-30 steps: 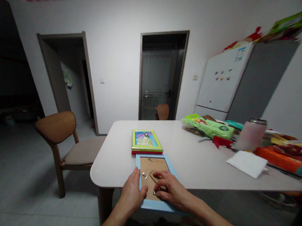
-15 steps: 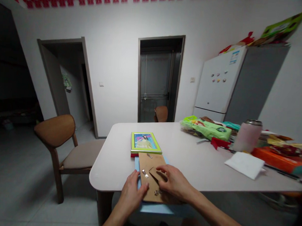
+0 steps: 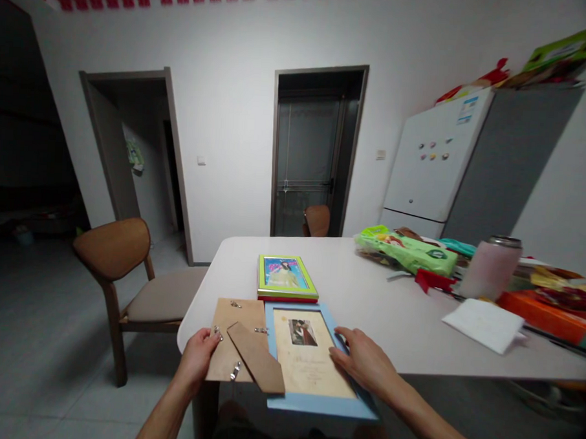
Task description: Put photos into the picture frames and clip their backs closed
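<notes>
My left hand grips the left edge of a brown picture frame backing board, thumb on top. The board has metal clips, and its stand leg slants over onto a light blue picture frame. That frame lies at the table's front edge, its lower end past it, and shows a cream sheet with a small photo. At the frame's right side rests my right hand, fingers apart and touching the border. Just behind lies a green picture frame with a figure in a pale dress, on top of something red.
On the table's right stand a pinkish bottle, a green package, a white folded tissue and an orange box. A wooden chair is at the left.
The backing board has moved left off the blue frame with my left hand, uncovering the cream sheet. My right hand has let go of the stand leg and moved right to the frame's edge.
</notes>
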Demonstrator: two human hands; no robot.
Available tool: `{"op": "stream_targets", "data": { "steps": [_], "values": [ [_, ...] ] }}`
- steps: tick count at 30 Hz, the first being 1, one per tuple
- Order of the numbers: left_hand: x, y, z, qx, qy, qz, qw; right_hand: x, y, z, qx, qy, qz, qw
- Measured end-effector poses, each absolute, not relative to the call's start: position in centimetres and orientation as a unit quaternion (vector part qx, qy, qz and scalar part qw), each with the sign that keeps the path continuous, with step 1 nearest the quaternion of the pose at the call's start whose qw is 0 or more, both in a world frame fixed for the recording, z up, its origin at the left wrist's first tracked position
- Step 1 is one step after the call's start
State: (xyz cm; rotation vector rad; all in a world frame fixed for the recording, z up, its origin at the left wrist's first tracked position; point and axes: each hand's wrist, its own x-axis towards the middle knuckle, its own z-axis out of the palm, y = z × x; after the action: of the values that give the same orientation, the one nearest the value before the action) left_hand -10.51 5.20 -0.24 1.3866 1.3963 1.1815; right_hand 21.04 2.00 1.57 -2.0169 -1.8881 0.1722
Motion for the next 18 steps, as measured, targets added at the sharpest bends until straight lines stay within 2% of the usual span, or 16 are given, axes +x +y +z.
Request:
{"op": "stream_targets", "data": {
  "steps": [3,6,9,13,18],
  "values": [
    [-11.4,5.6,-0.5,0.562,0.585,0.457,0.366,21.6,2.3,0.6,-0.724,-0.665,0.054,0.178],
    [-11.6,5.5,0.1,0.579,0.614,0.449,0.294,21.8,2.5,1.0,-0.738,-0.636,0.078,0.212],
    [-10.8,4.8,1.0,0.606,0.615,0.452,0.226,21.8,2.2,2.2,-0.735,-0.56,0.224,0.31],
    [-6.2,2.2,2.4,0.676,0.559,0.439,0.198,20.9,0.9,4.3,-0.613,-0.436,0.477,0.455],
    [2.2,-1.7,4.3,0.804,0.407,0.359,0.244,18.7,-0.5,6.6,-0.534,-0.416,0.517,0.523]
  ]
}}
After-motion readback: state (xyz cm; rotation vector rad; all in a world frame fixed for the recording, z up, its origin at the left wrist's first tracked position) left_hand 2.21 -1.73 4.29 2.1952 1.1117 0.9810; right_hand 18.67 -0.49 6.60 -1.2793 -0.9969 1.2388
